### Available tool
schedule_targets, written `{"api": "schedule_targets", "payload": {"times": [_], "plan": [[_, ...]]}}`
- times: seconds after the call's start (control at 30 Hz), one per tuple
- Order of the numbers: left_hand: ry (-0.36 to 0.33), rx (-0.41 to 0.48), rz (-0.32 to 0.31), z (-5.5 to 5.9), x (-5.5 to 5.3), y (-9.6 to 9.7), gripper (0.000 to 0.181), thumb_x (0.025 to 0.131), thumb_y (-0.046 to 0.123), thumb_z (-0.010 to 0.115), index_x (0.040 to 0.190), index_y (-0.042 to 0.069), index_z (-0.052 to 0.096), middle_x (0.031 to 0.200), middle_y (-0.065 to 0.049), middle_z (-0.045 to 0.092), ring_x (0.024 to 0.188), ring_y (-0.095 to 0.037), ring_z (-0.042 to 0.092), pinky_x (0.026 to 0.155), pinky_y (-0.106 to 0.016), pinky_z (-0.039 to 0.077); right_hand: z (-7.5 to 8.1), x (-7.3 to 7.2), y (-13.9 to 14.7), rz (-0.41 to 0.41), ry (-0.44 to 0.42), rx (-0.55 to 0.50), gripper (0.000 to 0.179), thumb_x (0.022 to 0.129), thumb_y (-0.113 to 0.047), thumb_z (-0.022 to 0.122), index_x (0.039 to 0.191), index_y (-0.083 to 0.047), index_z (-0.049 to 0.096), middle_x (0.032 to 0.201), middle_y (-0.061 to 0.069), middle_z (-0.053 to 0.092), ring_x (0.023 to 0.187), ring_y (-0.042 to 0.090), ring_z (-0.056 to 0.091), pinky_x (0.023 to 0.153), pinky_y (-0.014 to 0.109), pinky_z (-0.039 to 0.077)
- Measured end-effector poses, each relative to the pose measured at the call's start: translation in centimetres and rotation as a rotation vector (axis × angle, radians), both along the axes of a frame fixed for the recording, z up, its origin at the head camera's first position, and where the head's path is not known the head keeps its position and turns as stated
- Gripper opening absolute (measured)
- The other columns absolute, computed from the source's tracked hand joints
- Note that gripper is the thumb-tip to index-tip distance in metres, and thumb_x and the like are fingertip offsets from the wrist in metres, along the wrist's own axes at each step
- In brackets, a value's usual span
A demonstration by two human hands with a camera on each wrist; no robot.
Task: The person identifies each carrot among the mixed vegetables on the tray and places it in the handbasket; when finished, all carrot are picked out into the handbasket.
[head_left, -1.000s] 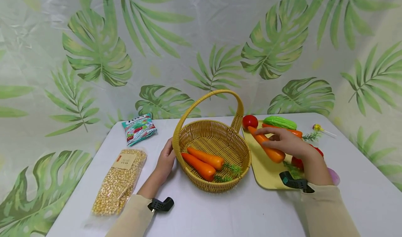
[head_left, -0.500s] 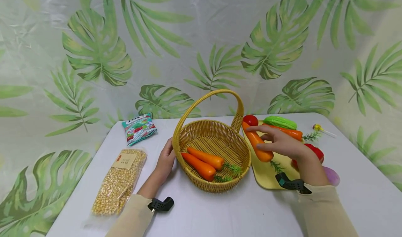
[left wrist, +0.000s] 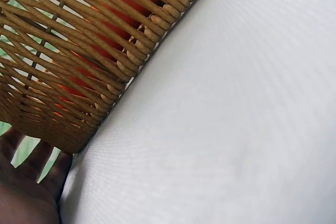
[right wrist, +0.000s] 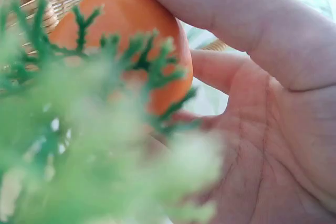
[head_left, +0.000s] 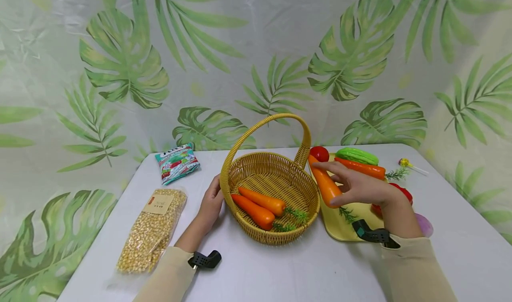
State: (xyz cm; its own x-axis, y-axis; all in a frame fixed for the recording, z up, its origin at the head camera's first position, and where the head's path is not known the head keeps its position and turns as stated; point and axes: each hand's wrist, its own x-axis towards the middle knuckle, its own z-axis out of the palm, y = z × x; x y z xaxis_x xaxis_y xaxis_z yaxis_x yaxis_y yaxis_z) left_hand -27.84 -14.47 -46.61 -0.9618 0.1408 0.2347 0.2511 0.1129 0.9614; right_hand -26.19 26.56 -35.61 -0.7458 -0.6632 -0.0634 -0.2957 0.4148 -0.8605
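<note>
A wicker basket (head_left: pixel 276 236) with a tall arched handle stands mid-table, two orange carrots (head_left: pixel 262 200) lying inside it. My left hand (head_left: pixel 210 206) rests against the basket's left outer side; in the left wrist view its spread fingers (left wrist: pixel 39 158) touch the weave near the base. Beside the basket's right rim, my right hand (head_left: pixel 358 184) holds another carrot (head_left: pixel 325 182) between thumb and fingers, tilted with its tip pointing away and left. Its leafy green top (right wrist: pixel 105 129) blurs across the right wrist view and hides part of the palm.
A yellow tray (head_left: pixel 336 231) on the right bears a tomato (head_left: pixel 319 153), a green ridged gourd (head_left: pixel 357 156), another carrot (head_left: pixel 370 169) and red produce. Further right lie a lollipop (head_left: pixel 405 162) and a purple item (head_left: pixel 424 225). Left are a candy bag (head_left: pixel 177 163) and corn kernels (head_left: pixel 150 235).
My right hand has carried the carrot left from over the tray to the basket's right rim, its leafy end swinging left. The left hand and basket have stayed put.
</note>
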Motion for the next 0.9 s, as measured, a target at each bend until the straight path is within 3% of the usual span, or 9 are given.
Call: {"api": "schedule_targets", "payload": {"times": [0.1,0.33,0.53,0.7,0.9], "plan": [[0.001,-0.004,0.003,0.0,0.0,0.0,0.043,0.105,0.018,0.047,0.148,0.018,0.044,0.153,-0.007,0.046,0.146,-0.021,0.036,0.124,-0.047,0.024,0.1,0.1,0.0,0.012,0.012,-0.01,0.089,0.088,-0.011,0.074,0.16,-0.025,0.022,0.159,0.006,0.022,0.133,0.038,0.045,0.095,0.03,0.055],[0.01,-0.002,0.002,0.0,0.0,0.0,0.043,0.105,0.017,0.047,0.148,0.019,0.044,0.153,-0.007,0.046,0.146,-0.022,0.036,0.124,-0.048,0.024,0.6,0.5,0.0,-0.023,-0.024,-0.019,0.089,0.088,-0.011,0.075,0.159,-0.025,0.024,0.163,0.007,0.018,0.131,0.049,0.046,0.087,0.04,0.059],[0.009,-0.003,-0.007,0.1,0.0,0.0,0.044,0.105,0.017,0.047,0.149,0.018,0.043,0.154,-0.007,0.045,0.147,-0.022,0.035,0.124,-0.048,0.024,1.3,1.0,0.0,-0.021,-0.023,-0.003,0.088,0.088,-0.013,0.075,0.159,-0.027,0.024,0.165,0.005,0.017,0.129,0.046,0.05,0.086,0.042,0.059],[0.008,-0.001,-0.012,0.0,-0.1,-0.1,0.043,0.105,0.017,0.047,0.148,0.019,0.043,0.154,-0.006,0.045,0.148,-0.022,0.034,0.124,-0.049,0.023,1.7,1.2,-0.5,0.033,0.006,-0.023,0.084,0.09,-0.011,0.073,0.158,-0.024,0.027,0.165,0.005,0.02,0.129,0.046,0.051,0.088,0.04,0.059],[0.001,0.002,-0.004,-0.1,-0.1,0.0,0.043,0.105,0.017,0.047,0.148,0.019,0.043,0.154,-0.006,0.045,0.147,-0.022,0.035,0.124,-0.049,0.023,1.1,0.7,-1.5,-0.002,0.032,0.011,0.066,0.09,-0.017,0.073,0.148,-0.022,0.043,0.157,0.009,0.035,0.129,0.042,0.054,0.089,0.035,0.058]]}}
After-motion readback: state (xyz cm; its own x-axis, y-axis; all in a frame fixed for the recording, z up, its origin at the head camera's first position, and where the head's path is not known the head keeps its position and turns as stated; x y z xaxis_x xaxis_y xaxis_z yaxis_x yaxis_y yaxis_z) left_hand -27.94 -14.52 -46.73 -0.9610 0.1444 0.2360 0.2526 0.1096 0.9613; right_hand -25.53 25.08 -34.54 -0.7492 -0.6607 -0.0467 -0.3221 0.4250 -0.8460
